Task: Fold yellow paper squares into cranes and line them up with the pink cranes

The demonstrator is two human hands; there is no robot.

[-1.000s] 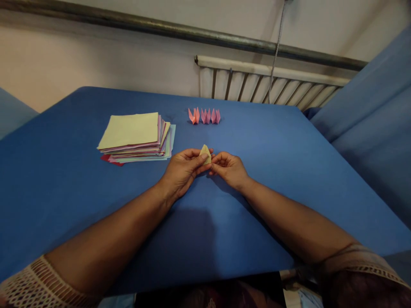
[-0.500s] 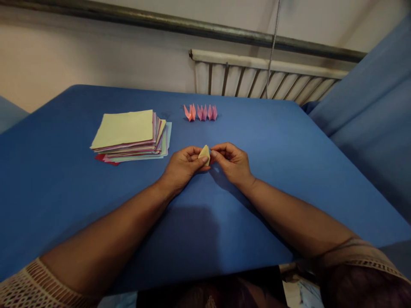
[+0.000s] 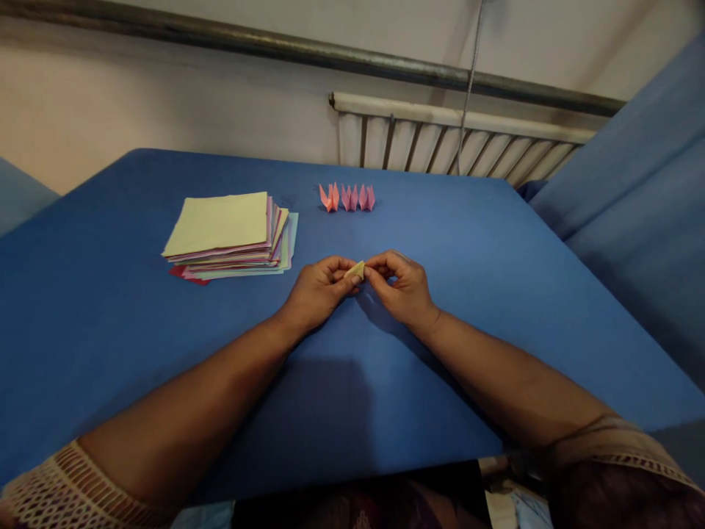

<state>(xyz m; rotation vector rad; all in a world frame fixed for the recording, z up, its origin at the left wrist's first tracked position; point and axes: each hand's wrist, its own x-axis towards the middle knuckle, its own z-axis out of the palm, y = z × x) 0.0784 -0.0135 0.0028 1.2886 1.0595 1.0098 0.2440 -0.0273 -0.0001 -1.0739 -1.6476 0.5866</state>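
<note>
A small folded piece of yellow paper [image 3: 356,270] is held just above the blue table, between my two hands. My left hand [image 3: 322,290] is closed on its left side, thumb on top and fingers beneath. My right hand [image 3: 402,286] pinches its right tip between thumb and forefinger. The fingers cover much of the paper, so its full shape is hidden. Farther back stand three small folded paper figures in a row: an orange-pink one [image 3: 330,198], a pink one [image 3: 349,198] and another pink one [image 3: 366,198], each with upright points.
On the left of the blue table [image 3: 496,308] lies a stack of coloured paper sheets [image 3: 223,224], yellow on top, with a red corner sticking out below. A radiator [image 3: 407,136] and a pipe [image 3: 275,42] run along the wall behind. Blue curtain fabric [image 3: 644,169] hangs at the right.
The yellow paper has turned from upright to tilted, its tip now pointing right. My right hand's fingers have closed in on that tip. The view has shifted slightly.
</note>
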